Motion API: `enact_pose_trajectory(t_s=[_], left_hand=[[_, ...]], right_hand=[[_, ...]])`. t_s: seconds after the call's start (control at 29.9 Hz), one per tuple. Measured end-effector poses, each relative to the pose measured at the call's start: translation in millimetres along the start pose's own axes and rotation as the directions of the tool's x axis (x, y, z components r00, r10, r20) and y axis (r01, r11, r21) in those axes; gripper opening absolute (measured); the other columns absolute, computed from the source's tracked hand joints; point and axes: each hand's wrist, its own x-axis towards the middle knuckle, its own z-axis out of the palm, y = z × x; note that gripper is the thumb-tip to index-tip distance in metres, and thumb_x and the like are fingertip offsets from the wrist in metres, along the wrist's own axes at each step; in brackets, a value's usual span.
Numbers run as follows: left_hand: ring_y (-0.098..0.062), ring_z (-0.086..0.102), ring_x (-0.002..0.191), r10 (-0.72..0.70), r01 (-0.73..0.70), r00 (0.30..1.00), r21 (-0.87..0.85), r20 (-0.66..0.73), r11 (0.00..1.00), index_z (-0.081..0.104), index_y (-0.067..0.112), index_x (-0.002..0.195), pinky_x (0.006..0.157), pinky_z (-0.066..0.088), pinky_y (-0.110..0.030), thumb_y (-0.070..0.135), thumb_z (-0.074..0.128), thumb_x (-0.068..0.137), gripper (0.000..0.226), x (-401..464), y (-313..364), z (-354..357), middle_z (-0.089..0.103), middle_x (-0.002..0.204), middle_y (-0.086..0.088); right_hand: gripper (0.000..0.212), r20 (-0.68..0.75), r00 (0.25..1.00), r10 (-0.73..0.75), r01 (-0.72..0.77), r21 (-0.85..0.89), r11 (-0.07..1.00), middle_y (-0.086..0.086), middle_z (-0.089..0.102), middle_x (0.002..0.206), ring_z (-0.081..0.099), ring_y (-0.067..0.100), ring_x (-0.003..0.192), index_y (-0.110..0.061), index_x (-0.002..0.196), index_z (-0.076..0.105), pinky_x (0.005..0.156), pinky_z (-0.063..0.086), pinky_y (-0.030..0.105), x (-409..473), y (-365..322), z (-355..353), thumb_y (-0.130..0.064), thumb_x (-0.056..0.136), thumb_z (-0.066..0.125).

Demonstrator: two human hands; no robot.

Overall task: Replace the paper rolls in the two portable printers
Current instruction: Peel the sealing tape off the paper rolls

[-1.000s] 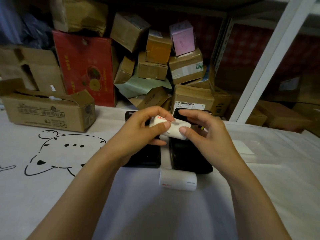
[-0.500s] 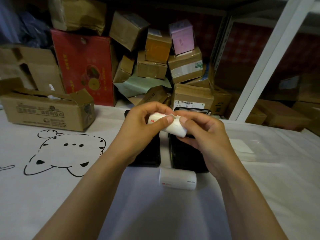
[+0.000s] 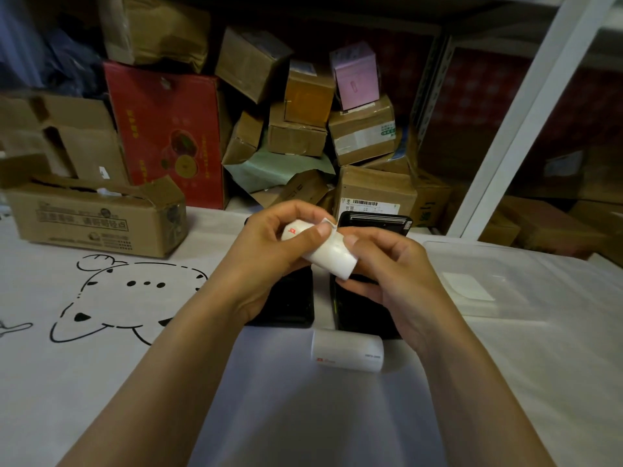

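Above two black portable printers I hold a white paper roll (image 3: 332, 256) with a red mark. My left hand (image 3: 269, 261) grips its left end, thumb pressed on a loose edge of its wrap. My right hand (image 3: 387, 274) holds the roll's right end from beside and below. The left printer (image 3: 290, 305) lies flat, largely hidden under my left hand. The right printer (image 3: 364, 311) lies beside it with its lid (image 3: 374, 221) raised at the far end. A second white paper roll (image 3: 347, 355) lies on the table just in front of the printers.
The white tablecloth (image 3: 101, 332) has a cartoon cat drawing at left. An open cardboard box (image 3: 91, 217) stands at the back left, with a pile of cardboard boxes (image 3: 303, 129) behind. A clear plastic lid (image 3: 488, 278) lies at right, near a white shelf post (image 3: 526, 112).
The roll in my hands has tilted, its right end lower. My right hand has shifted along it, and a loose edge of wrap now stands up at my left thumb.
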Motion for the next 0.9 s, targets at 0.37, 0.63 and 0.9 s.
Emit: enact_pose_trajectory(t_s=[0.37,0.63,0.9], left_hand=[[-0.01,0.062,0.098,0.094,-0.124,0.988,0.265,0.124,0.956,0.067,0.029,0.087,0.083,0.055,-0.035,0.003,0.067,0.08,0.027,-1,5,-11,0.065,0.105,0.015],[-0.014,0.064,0.095,0.113,-0.124,0.992,0.304,0.055,0.944,0.068,0.026,0.098,0.079,0.057,-0.032,0.007,0.068,0.081,0.025,-1,1,-8,0.066,0.104,0.006],[-0.007,0.063,0.111,-0.05,0.053,0.985,-0.012,0.163,0.999,0.029,0.031,0.145,0.093,0.053,-0.026,0.01,0.073,0.074,0.087,3,-5,-15,0.062,0.122,0.011]], right_hand=[[0.011,-0.01,0.993,0.12,-0.119,0.056,0.991,0.001,0.071,0.096,0.073,0.02,0.087,-0.018,0.099,0.065,0.068,0.06,0.033,3,-1,-2,-0.017,0.094,0.056],[0.023,0.071,0.997,-0.033,0.044,-0.153,0.987,-0.011,0.072,0.093,0.07,0.011,0.092,-0.023,0.095,0.067,0.077,0.06,0.033,-4,-1,5,-0.01,0.078,0.075],[0.032,0.083,0.99,0.116,-0.136,0.304,0.943,0.006,0.074,0.102,0.071,0.024,0.096,-0.011,0.108,0.064,0.075,0.06,0.038,-1,-2,1,-0.009,0.076,0.07]])
